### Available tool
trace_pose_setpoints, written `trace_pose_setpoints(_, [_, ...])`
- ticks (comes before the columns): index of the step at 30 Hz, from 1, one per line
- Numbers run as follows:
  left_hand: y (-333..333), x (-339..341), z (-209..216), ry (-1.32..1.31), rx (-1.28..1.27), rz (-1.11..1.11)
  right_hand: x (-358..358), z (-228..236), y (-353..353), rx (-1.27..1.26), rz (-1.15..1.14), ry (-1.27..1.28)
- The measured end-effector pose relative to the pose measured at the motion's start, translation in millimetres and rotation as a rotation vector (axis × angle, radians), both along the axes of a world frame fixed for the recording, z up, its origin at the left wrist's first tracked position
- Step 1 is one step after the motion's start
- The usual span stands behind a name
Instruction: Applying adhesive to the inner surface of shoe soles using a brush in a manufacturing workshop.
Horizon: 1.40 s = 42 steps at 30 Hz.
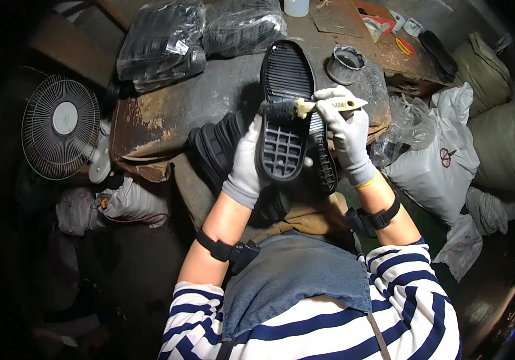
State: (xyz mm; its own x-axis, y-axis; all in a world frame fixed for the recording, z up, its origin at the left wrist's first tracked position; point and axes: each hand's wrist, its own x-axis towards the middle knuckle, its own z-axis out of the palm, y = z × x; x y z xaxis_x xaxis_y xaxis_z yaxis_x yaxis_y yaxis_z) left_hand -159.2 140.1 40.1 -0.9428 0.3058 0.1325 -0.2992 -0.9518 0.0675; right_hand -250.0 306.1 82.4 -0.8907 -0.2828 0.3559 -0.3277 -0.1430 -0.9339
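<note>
My left hand (245,157), in a white glove with a grey cuff, grips a black shoe sole (284,139) by its left edge. The sole stands toe away from me, its ribbed front and gridded heel facing up. In my right hand (348,129), gloved the same way, is a paintbrush (353,104) with a pale handle. Its dark bristles lie across the middle of the sole. A second black sole (326,162) shows below my right hand; what supports it is hidden. Several more black soles (212,144) are stacked to the left of my left hand.
Plastic-wrapped black bundles (164,42) lie on the worn workbench (233,75). A round pot (345,65) stands on its right. Yellow-handled scissors (404,46) lie farther right. A fan (62,126) stands at left, white sacks (434,168) at right.
</note>
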Motion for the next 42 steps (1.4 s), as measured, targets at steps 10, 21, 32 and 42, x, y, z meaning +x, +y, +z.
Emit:
trace_pose_setpoints(10, [-29.9, -8.5, 8.4, -0.056, -0.317, 0.104, 47.4, -10.0, 26.7, 0.188, 0.123, 0.036])
trace_pose_setpoints(21, [-21.0, 6.0, 30.6, -0.021, -0.933, 0.286, -5.4, 22.7, 31.1, 0.547, -0.047, 0.729])
trace_pose_setpoints(32, [-6.2, 20.9, 9.8, -0.099, -0.743, 0.143, -72.7, 24.3, 23.1, 0.534, -0.257, 1.081])
trace_pose_setpoints(42, [-1.1, 38.2, 12.6, -0.297, -0.383, -0.063, -77.0, 7.2, 27.5, 0.661, -0.186, 1.115])
